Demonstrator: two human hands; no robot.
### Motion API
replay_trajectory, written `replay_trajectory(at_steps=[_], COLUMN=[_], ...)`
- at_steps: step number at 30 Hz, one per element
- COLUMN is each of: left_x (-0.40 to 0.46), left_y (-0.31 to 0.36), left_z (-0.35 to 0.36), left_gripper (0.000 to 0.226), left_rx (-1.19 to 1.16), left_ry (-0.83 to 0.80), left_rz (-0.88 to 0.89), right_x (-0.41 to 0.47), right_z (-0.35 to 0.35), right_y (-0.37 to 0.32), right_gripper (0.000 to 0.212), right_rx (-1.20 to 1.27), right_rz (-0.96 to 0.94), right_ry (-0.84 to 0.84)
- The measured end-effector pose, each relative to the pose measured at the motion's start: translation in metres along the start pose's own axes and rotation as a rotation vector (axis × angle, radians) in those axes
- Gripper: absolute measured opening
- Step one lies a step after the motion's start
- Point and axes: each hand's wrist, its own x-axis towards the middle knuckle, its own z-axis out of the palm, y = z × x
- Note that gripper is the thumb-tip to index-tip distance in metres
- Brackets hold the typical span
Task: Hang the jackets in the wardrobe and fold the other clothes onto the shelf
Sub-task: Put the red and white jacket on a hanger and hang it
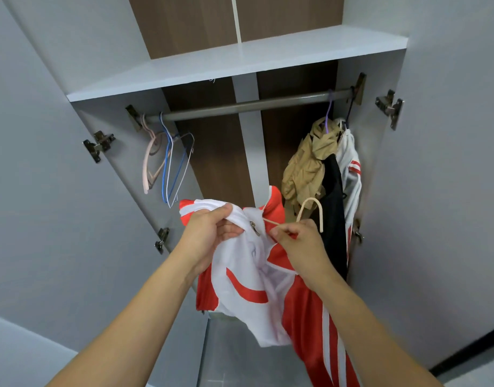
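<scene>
We see the fingers of the left hand (209, 233) curled tight around a bunch of white fabric at the collar of a red and white jacket (257, 277), thumb on top of the cloth. Just to the right, the fingers of the right hand (298, 241) pinch the thin neck of a beige hanger (310, 212), whose hook curves up above the knuckles while one arm of it runs left into the jacket's neck opening, beside a metal zip pull. The jacket hangs down from both hands in front of the open wardrobe, its red sleeves with white stripes trailing low toward the bottom edge of our view. Both bare forearms reach up from below

Further out, a grey rail (251, 104) crosses the wardrobe. At its left end we see a cluster of empty hangers (167, 160), pink, blue and white. At its right end three garments already hang close together: a tan jacket (307, 166) on a purple hanger, a black garment (333, 202) in front of it, and a white jacket with red stripes (350, 174) against the side wall. Above the rail sits a white shelf (240, 60), and grey doors (44, 163) stand open on both sides
</scene>
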Motion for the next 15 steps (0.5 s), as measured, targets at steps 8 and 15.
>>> replay_trajectory(at_steps=[8, 15], left_x=[-0.003, -0.009], left_y=[-0.004, -0.004], left_z=[-0.003, -0.005], left_gripper=[0.032, 0.032], left_rx=[0.160, 0.234], left_ry=[-0.009, -0.029], left_rz=[0.109, 0.177], right_x=[-0.008, -0.010], right_z=[0.005, 0.010], right_y=[-0.013, -0.018], right_gripper=[0.008, 0.014], right_rx=[0.011, -0.024], right_rz=[0.014, -0.058], right_ry=[-0.108, -0.114])
